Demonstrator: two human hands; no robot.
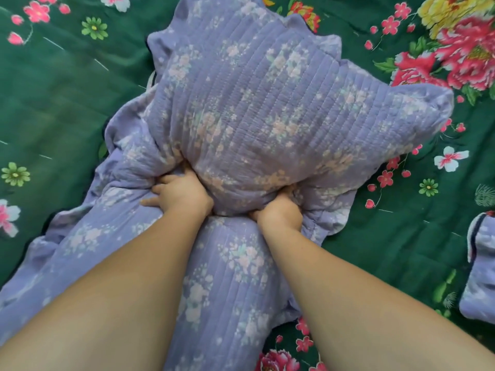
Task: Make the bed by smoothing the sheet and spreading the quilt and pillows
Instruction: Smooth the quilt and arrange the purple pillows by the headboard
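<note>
Both bare forearms are extended from the near edge toward a lilac quilted pillow [267, 108] with a faded floral print. Its near edge is gripped by the left hand [182, 195]: the upper fingers are dug into a gathered fold while the lower fingers are spread over the fabric. The right hand [280, 212] is clenched on the same edge just beside it, fingers buried in the cloth. More lilac quilted fabric [214, 290] is seen beneath both wrists. A green flowered sheet [67, 103] is spread around the hands, and a second lilac piece [479, 277] lies well to the right.
</note>
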